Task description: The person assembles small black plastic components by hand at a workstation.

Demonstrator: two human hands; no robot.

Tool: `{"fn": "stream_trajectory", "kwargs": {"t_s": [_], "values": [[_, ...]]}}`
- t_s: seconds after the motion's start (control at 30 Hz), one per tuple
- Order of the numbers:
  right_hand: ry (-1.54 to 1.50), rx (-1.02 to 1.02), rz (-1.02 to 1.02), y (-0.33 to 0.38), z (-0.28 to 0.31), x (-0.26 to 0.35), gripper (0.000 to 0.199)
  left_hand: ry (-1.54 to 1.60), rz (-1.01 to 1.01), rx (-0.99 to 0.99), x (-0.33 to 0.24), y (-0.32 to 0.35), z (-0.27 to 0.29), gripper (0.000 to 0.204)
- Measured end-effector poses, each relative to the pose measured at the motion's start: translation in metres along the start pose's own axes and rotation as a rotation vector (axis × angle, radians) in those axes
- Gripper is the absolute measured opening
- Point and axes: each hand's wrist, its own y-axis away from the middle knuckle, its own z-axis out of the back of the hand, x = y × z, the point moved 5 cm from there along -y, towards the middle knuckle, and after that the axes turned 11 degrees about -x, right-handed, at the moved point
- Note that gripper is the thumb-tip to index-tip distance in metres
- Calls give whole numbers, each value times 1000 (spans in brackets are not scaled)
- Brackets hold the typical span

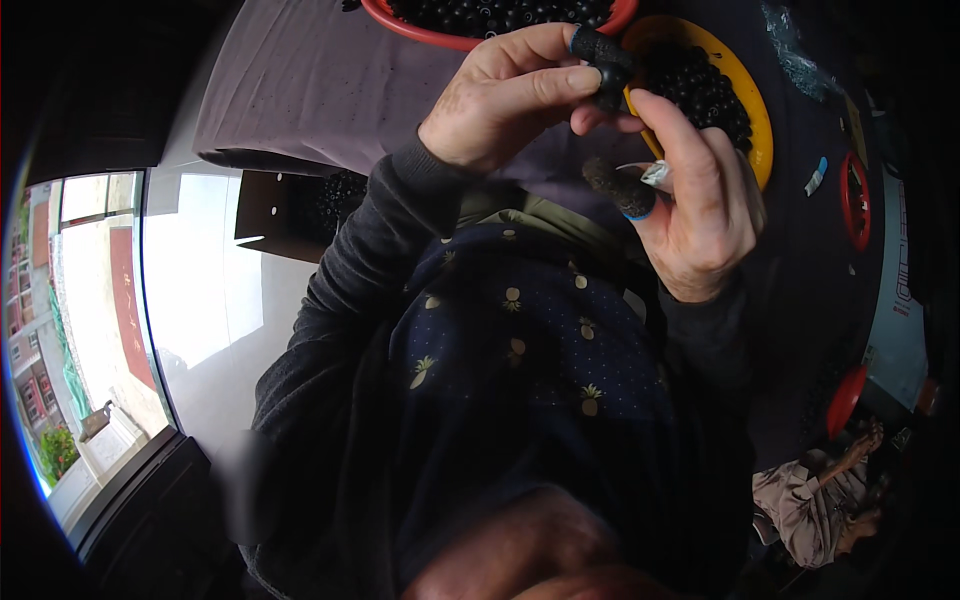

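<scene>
My left hand (500, 95) is closed, pinching a small, shiny, round black piece (607, 88) between thumb and index finger. A dark cover with a blue edge sits on that index fingertip. Close beside it on the right is my right hand (705, 190), its index fingertip reaching up next to the black piece. The right thumb wears a dark, worn cover. Against the right hand's fingers lies a small white-wrapped tool (657, 176) with a thin pale tip. Behind the hands, a yellow bowl (757, 110) and a red basin (420, 33) hold many similar black pieces.
A greyish-purple cloth (290, 90) covers the table. To the right are a blue-and-white scrap (816, 176), crumpled clear plastic (795, 50) and a red dish (853, 200). A cardboard box (270, 215) of black pieces stands below the table's left edge.
</scene>
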Motion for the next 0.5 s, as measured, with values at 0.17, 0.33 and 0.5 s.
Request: {"fn": "stream_trajectory", "kwargs": {"t_s": [0.17, 0.33, 0.5], "values": [[26, 12, 36, 6, -5, -2, 49, -5, 20, -12, 1, 1, 2, 24], [25, 47, 8, 1, -7, -1, 60, -13, 10, -24, 3, 0, 5, 24], [109, 205, 50, -3, -11, -2, 38, -155, 22, -97, 1, 5, -1, 28]]}}
